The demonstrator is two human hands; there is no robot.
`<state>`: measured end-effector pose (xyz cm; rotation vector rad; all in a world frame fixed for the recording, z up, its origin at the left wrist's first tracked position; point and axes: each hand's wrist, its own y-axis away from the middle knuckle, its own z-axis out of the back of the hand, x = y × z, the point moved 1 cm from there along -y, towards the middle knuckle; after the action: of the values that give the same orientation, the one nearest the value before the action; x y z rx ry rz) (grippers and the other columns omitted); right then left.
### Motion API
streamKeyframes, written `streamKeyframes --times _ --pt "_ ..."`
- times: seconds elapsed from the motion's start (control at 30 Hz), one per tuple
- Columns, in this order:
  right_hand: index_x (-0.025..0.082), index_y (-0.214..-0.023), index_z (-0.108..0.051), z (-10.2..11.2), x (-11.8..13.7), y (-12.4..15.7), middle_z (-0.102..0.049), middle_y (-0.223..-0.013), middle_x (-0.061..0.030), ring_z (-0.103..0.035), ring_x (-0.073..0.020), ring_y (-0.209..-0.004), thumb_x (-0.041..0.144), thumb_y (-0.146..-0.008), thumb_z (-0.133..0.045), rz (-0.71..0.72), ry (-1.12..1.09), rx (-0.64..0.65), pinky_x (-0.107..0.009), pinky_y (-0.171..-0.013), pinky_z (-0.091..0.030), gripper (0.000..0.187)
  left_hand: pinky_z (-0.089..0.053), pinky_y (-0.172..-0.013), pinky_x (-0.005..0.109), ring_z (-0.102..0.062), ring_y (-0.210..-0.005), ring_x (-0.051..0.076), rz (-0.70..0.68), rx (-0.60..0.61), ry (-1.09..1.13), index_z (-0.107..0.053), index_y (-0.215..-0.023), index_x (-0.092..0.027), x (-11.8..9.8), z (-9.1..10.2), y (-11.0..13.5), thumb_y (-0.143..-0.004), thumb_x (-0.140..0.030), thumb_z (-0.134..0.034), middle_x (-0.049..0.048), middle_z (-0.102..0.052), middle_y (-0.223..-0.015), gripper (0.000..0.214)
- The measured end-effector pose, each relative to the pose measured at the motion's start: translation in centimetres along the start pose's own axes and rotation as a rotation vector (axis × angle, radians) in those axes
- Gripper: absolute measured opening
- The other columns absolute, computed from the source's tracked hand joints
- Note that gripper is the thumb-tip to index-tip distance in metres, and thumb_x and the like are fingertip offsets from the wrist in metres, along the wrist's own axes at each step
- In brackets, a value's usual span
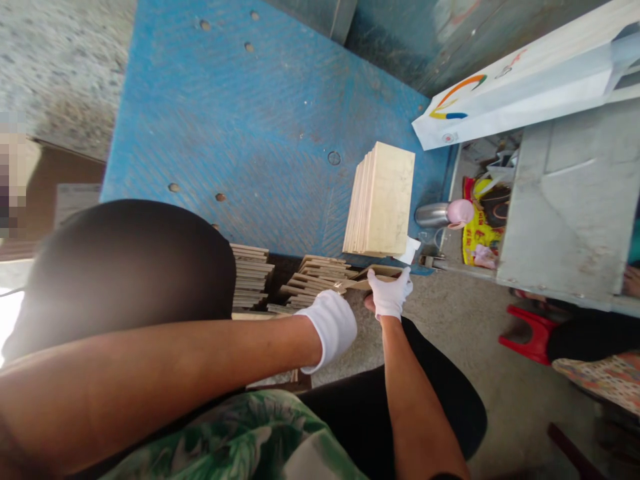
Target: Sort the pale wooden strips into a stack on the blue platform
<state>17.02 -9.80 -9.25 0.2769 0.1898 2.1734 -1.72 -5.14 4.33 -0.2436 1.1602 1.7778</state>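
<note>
My right hand (pixel 390 293), in a white glove, grips a thin wooden board (pixel 359 285) just below the edge of the blue surface. My left hand (pixel 333 327), also white-gloved, is close beside it on the left, near the same board. Its fingers are turned away from view, so what they hold does not show. Left of the hands, stacked thin boards (pixel 320 270) lie fanned in a low row. Another stack (pixel 251 273) is by my dark-clad knee. On the blue surface (pixel 270 133) stands a neat block of pale boards (pixel 390 200).
Right of the pale block lies a steel flask with a pink lid (pixel 440 213). A white paper bag (pixel 520 73) rests at the back right, above a grey metal cabinet (pixel 570 200) holding colourful packets (pixel 480 230). A red stool (pixel 533 333) and a seated person are at the right.
</note>
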Motion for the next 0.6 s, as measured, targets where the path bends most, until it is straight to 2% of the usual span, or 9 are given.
streamKeyframes --times 0.13,0.23,0.33,0.5,0.6 --pt "0.009 -0.149 -0.023 3.4 1.0 1.2 -0.039 -0.138 -0.0241 -0.038 -0.0353 -0.130 0.059 -0.066 -0.070 -0.004 -0.009 -0.070 -0.045 -0.107 -0.037 0.107 -0.052 -0.063 0.041 -0.069 -0.077 0.034 0.034 -0.136 0.052 -0.071 -0.096 0.000 0.0 1.5 0.8 -0.077 -0.002 -0.052 0.0251 -0.070 -0.088 0.027" --pt "0.010 -0.148 -0.027 6.4 1.7 2.3 -0.041 -0.138 -0.0228 -0.038 -0.0350 -0.132 0.060 -0.067 -0.069 0.074 0.001 -0.188 -0.046 -0.108 -0.037 0.104 -0.052 -0.065 0.041 -0.069 -0.079 0.035 0.066 -0.246 0.079 -0.067 -0.101 0.002 0.0 2.4 1.1 -0.076 -0.001 -0.054 0.0251 -0.070 -0.089 0.029" --pt "0.010 -0.146 -0.031 9.5 2.0 3.8 -0.044 -0.136 -0.0218 -0.044 -0.0337 -0.128 0.058 -0.068 -0.069 0.130 -0.020 -0.315 -0.045 -0.105 -0.042 0.100 -0.052 -0.065 0.041 -0.068 -0.085 0.036 0.083 -0.338 0.092 -0.061 -0.111 0.003 0.1 2.7 0.8 -0.082 -0.003 -0.045 0.0244 -0.069 -0.090 0.033" --pt "0.017 -0.147 -0.029 14.3 1.9 7.0 -0.045 -0.137 -0.0175 -0.048 -0.0322 -0.126 0.056 -0.068 -0.069 0.262 -0.132 -0.412 -0.048 -0.103 -0.045 0.096 -0.051 -0.065 0.041 -0.067 -0.090 0.035 0.011 -0.481 0.056 -0.040 -0.137 0.005 0.0 2.6 0.1 -0.093 -0.021 -0.036 0.0242 -0.066 -0.102 0.051" --pt "0.017 -0.148 -0.026 16.3 2.2 9.0 -0.043 -0.139 -0.0176 -0.048 -0.0317 -0.127 0.053 -0.068 -0.071 0.335 -0.254 -0.382 -0.049 -0.103 -0.046 0.099 -0.051 -0.067 0.038 -0.066 -0.091 0.032 -0.039 -0.517 0.072 -0.034 -0.142 0.002 -0.2 2.6 -0.1 -0.095 -0.033 -0.036 0.0230 -0.065 -0.107 0.058"
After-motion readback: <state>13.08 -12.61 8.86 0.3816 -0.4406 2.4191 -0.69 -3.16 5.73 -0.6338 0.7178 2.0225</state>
